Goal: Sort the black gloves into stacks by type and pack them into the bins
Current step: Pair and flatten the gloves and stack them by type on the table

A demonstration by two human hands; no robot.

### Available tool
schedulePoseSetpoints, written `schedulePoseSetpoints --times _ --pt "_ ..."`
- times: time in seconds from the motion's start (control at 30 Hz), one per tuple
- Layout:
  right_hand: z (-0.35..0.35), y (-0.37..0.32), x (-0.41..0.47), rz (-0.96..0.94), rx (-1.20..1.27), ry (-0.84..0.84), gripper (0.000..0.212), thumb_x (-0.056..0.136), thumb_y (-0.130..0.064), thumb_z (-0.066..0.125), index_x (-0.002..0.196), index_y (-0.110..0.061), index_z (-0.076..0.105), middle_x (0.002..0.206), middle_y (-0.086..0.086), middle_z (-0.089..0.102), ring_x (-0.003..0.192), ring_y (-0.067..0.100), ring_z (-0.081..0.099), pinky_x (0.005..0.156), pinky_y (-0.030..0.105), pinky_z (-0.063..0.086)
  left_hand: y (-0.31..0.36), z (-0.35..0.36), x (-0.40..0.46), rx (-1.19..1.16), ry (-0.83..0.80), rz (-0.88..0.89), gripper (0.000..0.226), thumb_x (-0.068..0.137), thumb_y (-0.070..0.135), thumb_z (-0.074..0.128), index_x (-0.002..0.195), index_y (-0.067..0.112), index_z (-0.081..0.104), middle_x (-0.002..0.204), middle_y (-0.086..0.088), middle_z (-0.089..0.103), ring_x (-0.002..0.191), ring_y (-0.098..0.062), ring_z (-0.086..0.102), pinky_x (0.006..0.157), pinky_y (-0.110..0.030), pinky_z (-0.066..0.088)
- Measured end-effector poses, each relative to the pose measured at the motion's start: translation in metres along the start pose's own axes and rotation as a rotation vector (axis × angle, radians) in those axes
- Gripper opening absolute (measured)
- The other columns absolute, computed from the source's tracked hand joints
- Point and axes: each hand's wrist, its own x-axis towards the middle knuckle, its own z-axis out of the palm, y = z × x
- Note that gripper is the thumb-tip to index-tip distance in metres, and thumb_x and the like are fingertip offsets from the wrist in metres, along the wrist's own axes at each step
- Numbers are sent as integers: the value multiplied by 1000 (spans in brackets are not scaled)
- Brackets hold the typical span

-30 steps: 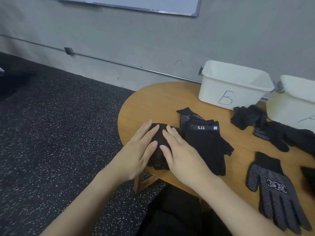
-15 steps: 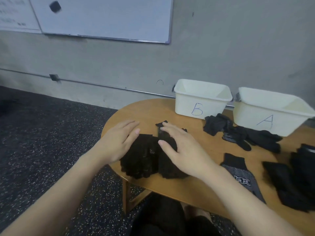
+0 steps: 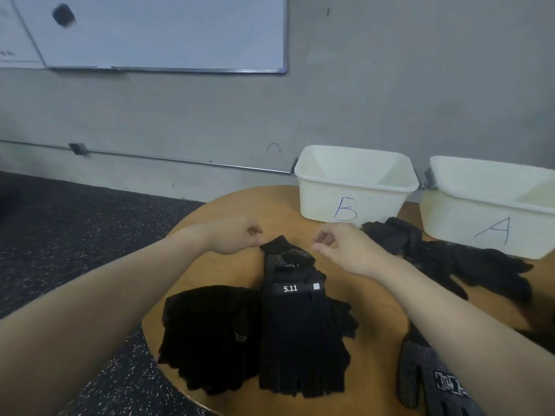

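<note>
Two glove stacks lie at the near edge of the round wooden table (image 3: 228,265). The left stack (image 3: 210,334) is plain black knit gloves. The right stack (image 3: 300,334) has a black fingerless glove with a "5.11" label on top, and a dotted glove's cuff (image 3: 285,253) sticks out beyond it. My left hand (image 3: 234,235) hovers at the cuff's left corner and my right hand (image 3: 342,244) hovers to its right. Both have loosely curled fingers with nothing in them. White bin B (image 3: 354,187) and white bin A (image 3: 492,205) stand empty at the back.
A loose heap of black gloves (image 3: 435,256) lies in front of the bins on the right. A grey dotted glove (image 3: 432,382) lies at the near right, partly under my right forearm. Dark speckled floor lies left of the table, with a grey wall behind.
Both hands have lifted off the two stacks and moved forward to the dotted cuff. My view has tilted up and closer, and the 5.11 glove shows again.
</note>
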Motion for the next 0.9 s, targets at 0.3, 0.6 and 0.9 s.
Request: schedulePoseSetpoints --times 0.3,0.6,0.9 --pt "53 32 86 144 51 -108 46 87 -46 78 120 -18 65 112 -5 64 104 15 61 87 28 46 -11 35 78 -260 -29 -103 28 87 31 83 102 10 72 85 8 65 82 -12 61 74 -27 48" --pt "54 32 97 102 195 -48 16 92 -20 75 82 -21 62 79 -2 67 68 11 58 69 30 46 -21 22 77 -345 68 -12 19 90 20 79 81 16 62 76 1 66 72 -15 59 64 -26 44" --pt "-19 -20 45 -126 541 110 39 92 -16 76 130 -19 66 125 -8 72 118 9 66 107 33 48 44 -71 12 -541 248 285 22 97 4 68 88 15 51 66 7 69 68 -17 61 66 -27 50"
